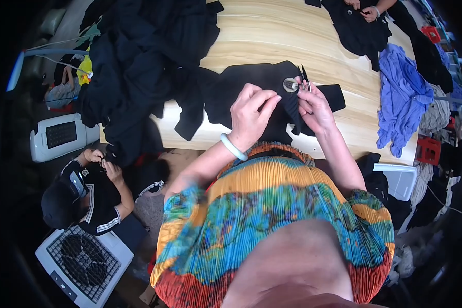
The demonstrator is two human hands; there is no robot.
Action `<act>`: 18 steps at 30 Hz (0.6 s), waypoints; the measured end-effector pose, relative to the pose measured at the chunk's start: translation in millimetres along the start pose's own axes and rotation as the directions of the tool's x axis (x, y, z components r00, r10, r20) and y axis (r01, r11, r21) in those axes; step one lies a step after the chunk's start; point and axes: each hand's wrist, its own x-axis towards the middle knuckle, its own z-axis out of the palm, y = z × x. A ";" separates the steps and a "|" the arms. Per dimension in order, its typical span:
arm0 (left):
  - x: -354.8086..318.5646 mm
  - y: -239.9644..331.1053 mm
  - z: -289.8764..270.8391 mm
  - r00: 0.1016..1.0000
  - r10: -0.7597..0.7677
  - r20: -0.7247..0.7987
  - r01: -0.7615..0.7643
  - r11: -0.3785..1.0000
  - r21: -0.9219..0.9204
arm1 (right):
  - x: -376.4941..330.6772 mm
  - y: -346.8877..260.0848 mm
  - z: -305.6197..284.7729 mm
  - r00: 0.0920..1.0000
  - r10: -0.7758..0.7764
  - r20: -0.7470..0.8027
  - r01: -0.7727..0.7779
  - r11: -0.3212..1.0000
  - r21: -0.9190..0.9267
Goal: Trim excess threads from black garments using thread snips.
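Note:
A black garment [241,77] lies spread on the wooden table in front of me. My left hand [252,114], with a pale bracelet on its wrist, is closed in a pinch above the garment's near part. Whatever sits between those fingertips is too small to make out. My right hand [315,107] is closed round a small pair of thread snips [304,77], their dark blades pointing away from me. Those same fingers also touch a gathered edge of the black cloth. Right by the fingertips is a round, shiny, glassy-looking disc [290,85].
A large heap of black garments [143,46] covers the table's left side. Purple cloth [403,97] hangs over the right edge. Another person's hands [369,13] handle black cloth at the far right. A seated person [82,195] works at the lower left, beside a white fan unit [84,262].

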 end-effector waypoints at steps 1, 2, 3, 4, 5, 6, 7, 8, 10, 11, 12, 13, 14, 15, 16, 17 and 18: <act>-1.5 0.8 0.3 1.000 0.024 0.004 -0.024 0.999 0.024 | -0.3 0.1 1.3 1.000 -0.020 0.004 0.020 1.000 -0.018; -3.2 0.1 1.8 1.000 0.000 0.030 -0.001 1.000 0.025 | -1.0 0.8 2.6 1.000 -0.018 0.006 0.019 1.000 -0.019; -3.0 -1.5 2.7 1.000 0.001 0.030 -0.002 1.000 0.024 | -1.2 1.5 3.3 0.999 -0.032 -0.010 0.032 0.999 -0.037; -2.2 -3.0 3.4 0.998 -0.023 0.066 0.021 0.999 0.026 | -1.3 2.2 4.0 0.999 -0.047 -0.026 0.045 0.997 -0.055; -1.6 -5.0 4.5 0.994 -0.046 0.101 0.043 0.999 0.028 | -0.8 4.0 3.8 0.999 -0.048 -0.026 0.046 0.997 -0.055; -2.9 -9.3 7.4 0.994 -0.045 0.100 0.043 0.999 0.028 | -0.5 6.8 3.1 0.999 -0.033 -0.009 0.032 0.998 -0.045; -5.5 -15.3 11.9 0.968 -0.216 0.126 0.231 0.965 -0.122 | -0.6 8.7 4.0 1.000 -0.018 0.008 0.018 0.999 -0.035; -7.0 -18.5 14.4 0.911 -0.372 0.178 0.408 0.874 -0.262 | -1.1 9.2 7.1 1.000 -0.023 -0.017 0.023 0.999 -0.036; -5.2 -11.1 10.7 0.857 -0.451 0.249 0.508 0.818 -0.268 | -1.0 8.8 6.3 0.999 -0.041 -0.024 0.040 0.998 -0.050; -6.1 -12.4 12.8 0.865 -0.439 0.244 0.498 0.813 -0.302 | -1.0 8.7 5.8 0.998 -0.058 -0.031 0.056 0.996 -0.066; -6.6 -12.9 14.0 0.872 -0.428 0.237 0.487 0.807 -0.335 | -1.5 9.6 6.2 0.998 -0.058 -0.030 0.056 0.996 -0.065; -5.8 -11.8 14.4 0.872 -0.428 0.237 0.486 0.807 -0.335 | -2.2 11.4 7.0 0.996 -0.079 -0.043 0.075 0.993 -0.092; -4.3 -9.7 14.5 0.829 -0.483 0.280 0.556 0.764 -0.329 | -2.7 13.4 7.6 0.993 -0.101 -0.055 0.093 0.988 -0.120; -3.1 -8.6 15.1 0.781 -0.535 0.321 0.621 0.715 -0.320 | -2.4 15.6 7.6 0.994 -0.091 -0.067 0.082 0.988 -0.132; -2.7 -10.0 16.6 0.768 -0.567 0.297 0.640 0.675 -0.367 | -2.5 16.7 9.3 0.994 -0.091 -0.066 0.082 0.988 -0.132; -2.4 -9.6 17.6 0.769 -0.567 0.295 0.639 0.676 -0.367 | -2.5 17.9 11.3 0.991 -0.107 -0.083 0.094 0.984 -0.151; -2.2 -9.5 19.0 0.781 -0.566 0.262 0.621 0.667 -0.411 | -2.5 18.7 11.8 0.987 -0.125 -0.103 0.106 0.980 -0.169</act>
